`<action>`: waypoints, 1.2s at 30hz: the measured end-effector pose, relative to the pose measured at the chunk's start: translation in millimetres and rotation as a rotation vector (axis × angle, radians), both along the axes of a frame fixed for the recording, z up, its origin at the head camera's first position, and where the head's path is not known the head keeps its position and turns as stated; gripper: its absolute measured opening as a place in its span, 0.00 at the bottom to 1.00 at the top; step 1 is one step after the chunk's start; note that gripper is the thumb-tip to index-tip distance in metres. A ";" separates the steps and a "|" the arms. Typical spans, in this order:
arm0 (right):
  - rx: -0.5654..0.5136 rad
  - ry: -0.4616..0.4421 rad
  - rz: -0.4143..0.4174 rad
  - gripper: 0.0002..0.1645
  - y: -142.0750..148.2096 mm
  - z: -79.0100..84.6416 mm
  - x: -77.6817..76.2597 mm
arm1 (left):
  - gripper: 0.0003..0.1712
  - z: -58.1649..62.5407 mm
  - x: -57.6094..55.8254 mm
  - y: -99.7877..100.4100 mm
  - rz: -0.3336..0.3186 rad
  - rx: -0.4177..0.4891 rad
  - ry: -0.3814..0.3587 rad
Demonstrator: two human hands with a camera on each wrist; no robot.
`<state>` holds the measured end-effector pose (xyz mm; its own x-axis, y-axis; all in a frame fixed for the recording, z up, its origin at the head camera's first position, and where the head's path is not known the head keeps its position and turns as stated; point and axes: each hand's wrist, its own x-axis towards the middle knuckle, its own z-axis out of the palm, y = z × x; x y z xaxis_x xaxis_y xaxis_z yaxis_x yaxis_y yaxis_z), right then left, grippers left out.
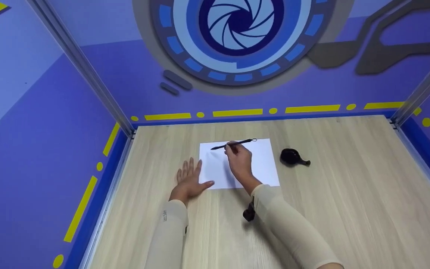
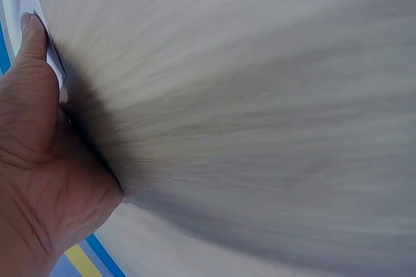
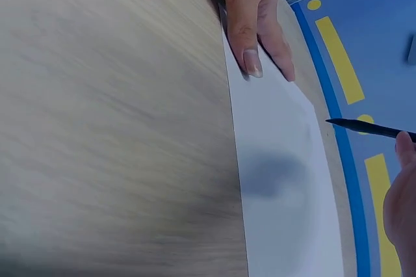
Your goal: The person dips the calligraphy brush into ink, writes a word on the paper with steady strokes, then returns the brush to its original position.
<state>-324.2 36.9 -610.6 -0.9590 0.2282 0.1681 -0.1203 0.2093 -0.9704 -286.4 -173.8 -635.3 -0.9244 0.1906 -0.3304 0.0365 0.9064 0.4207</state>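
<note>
A white sheet of paper lies on the wooden table. My right hand pinches a slim black writing brush with a small loop at its rear end. In the right wrist view, the brush's dark pointed tip appears raised off the paper, pointing toward the left hand. My left hand lies palm down at the sheet's left edge with fingers spread. Its thumb rests on the paper's near left corner. To the right of the sheet sits a small black dish with a short handle; its contents are too dark to tell.
Blue and purple panels with yellow marks wall in the table at the back and sides. Metal posts stand at the back corners. A small black device hangs beneath my right wrist.
</note>
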 end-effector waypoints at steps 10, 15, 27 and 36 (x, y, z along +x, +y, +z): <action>0.083 0.035 -0.007 0.08 -4.0 -1.5 0.3 | 0.63 -10.2 -5.0 -3.3 0.000 0.049 0.001; 0.095 0.065 -0.022 0.07 -4.7 -3.1 -2.4 | 0.65 -16.8 -7.3 -4.8 0.012 0.074 0.002; 0.083 0.015 0.028 0.09 -5.6 -5.9 -2.1 | 0.65 -26.9 -11.6 -5.6 0.012 0.004 -0.009; 0.109 0.001 0.048 0.10 -8.5 -6.4 -3.1 | 0.66 -14.9 -7.3 -5.5 0.008 0.068 0.007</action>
<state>-327.3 28.4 -617.0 -0.9682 0.1625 0.1901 -0.1334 0.3075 -0.9421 -293.7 -179.2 -650.2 -0.9282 0.2053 -0.3103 0.0330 0.8761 0.4811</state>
